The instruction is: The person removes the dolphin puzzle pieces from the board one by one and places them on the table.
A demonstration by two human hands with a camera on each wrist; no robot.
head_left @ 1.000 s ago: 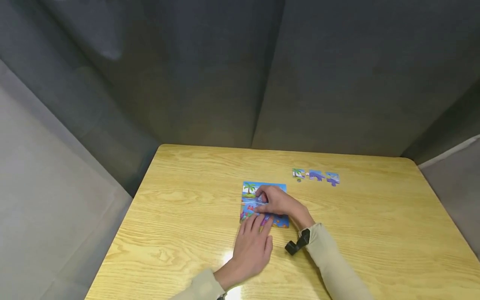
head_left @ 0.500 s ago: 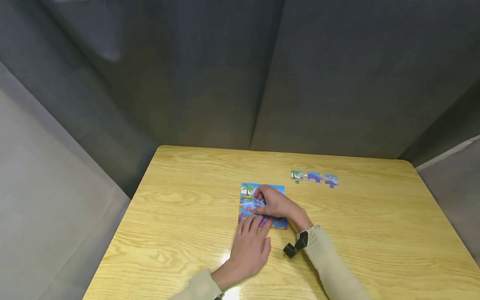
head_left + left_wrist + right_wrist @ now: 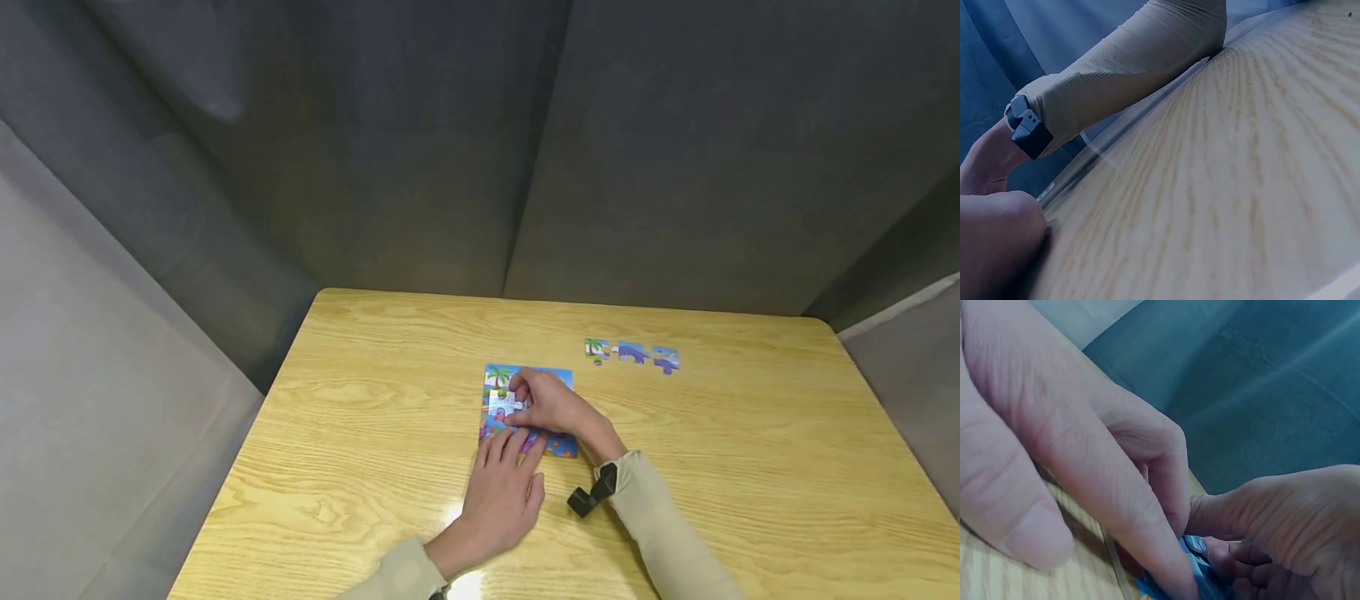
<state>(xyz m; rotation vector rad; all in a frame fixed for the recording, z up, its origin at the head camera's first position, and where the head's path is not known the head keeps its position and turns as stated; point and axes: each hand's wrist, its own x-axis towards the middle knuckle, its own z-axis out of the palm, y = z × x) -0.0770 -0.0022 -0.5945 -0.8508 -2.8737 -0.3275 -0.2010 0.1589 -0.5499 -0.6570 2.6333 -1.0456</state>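
Note:
A colourful picture puzzle [image 3: 564, 376] with a palm tree and sea scene lies on the table. At its left middle, a knobbed puzzle piece [image 3: 500, 403] looks pale, perhaps from glare. The thumb and fingertips of my right hand [image 3: 557, 404] pinch that piece at its right side. My left hand [image 3: 502, 500] lies palm down with its fingers straight, fingertips resting on the puzzle's near edge. In the right wrist view, fingers of the left hand [image 3: 1104, 469] reach toward the right hand [image 3: 1304, 525], whose grip is partly hidden. The left wrist view catches only the left thumb [image 3: 997, 234] and the right arm.
Three loose pieces lie in a row beyond the puzzle to the right: a palm tree piece [image 3: 597, 348], a purple-blue one [image 3: 632, 352] and another purple-blue one [image 3: 665, 358]. The wooden table [image 3: 360, 467] ends at a dark curtain [image 3: 420, 167] behind.
The pinched piece has turned from bluish to pale with its knobs now distinct, as if tilted. Both hands have hardly moved.

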